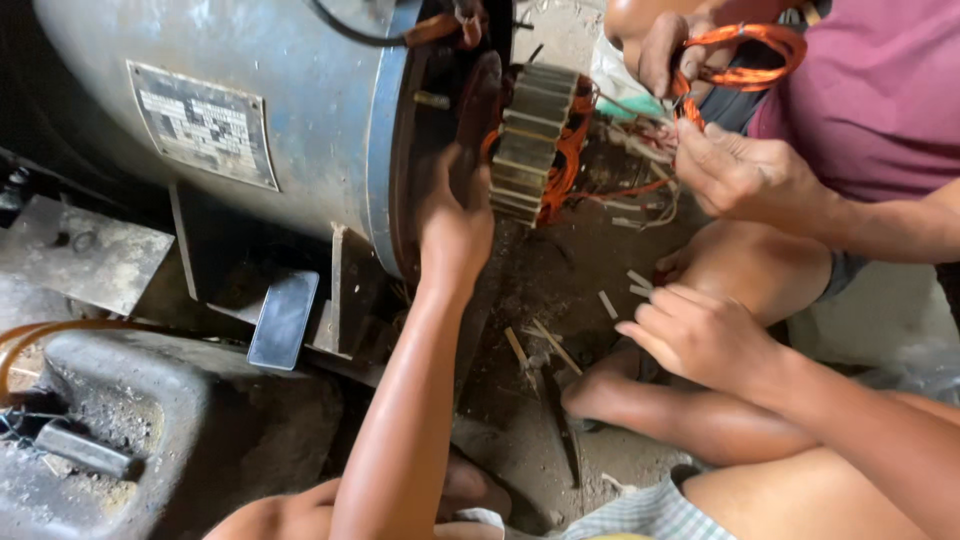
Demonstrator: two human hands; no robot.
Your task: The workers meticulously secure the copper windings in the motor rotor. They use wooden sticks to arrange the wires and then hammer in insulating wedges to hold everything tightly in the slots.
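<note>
Our left hand pressed flat against the slotted stator core at the blue motor housing, our right hand resting loosely curled nearby, a co-worker's hands handling orange winding wire

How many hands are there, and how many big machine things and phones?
Wearer's hands: 2, left hand on the slotted metal core, right hand on a knee
Other person's hands: 2
Blue motor housing: 1
Phone: 1
Total: 6
</note>
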